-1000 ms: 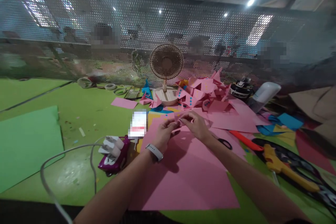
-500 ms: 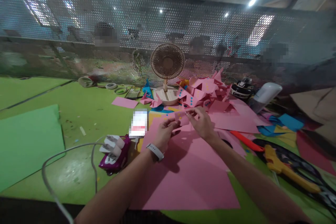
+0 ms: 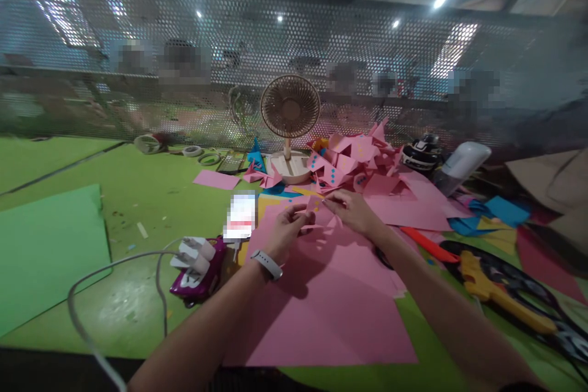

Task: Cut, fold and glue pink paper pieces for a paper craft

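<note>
A small piece of folded pink paper (image 3: pixel 314 203) with yellow dots is held between my two hands. My left hand (image 3: pixel 290 229), with a pale band on its wrist, has its fingers curled and pinches the paper's left side. My right hand (image 3: pixel 353 211) pinches the paper's right side between thumb and fingertips. Below both hands lies a large pink paper sheet (image 3: pixel 340 324), partly in their shadow. Just beyond them stands a heap of folded pink paper pieces (image 3: pixel 344 162), some with blue or yellow dots.
A fan (image 3: pixel 290 107) stands behind. To the left are a lit phone (image 3: pixel 241 215), a purple power strip (image 3: pixel 197 278) with white plugs and cable, and a green sheet (image 3: pixel 50 251). At the right lie a yellow glue gun (image 3: pixel 505 297), a red-handled tool (image 3: pixel 429 245) and a white bottle (image 3: pixel 466 165).
My right hand has turned slightly, its wrist rising and shifting right, while still pinching the paper. My left hand has barely moved. The whole view has shifted a little.
</note>
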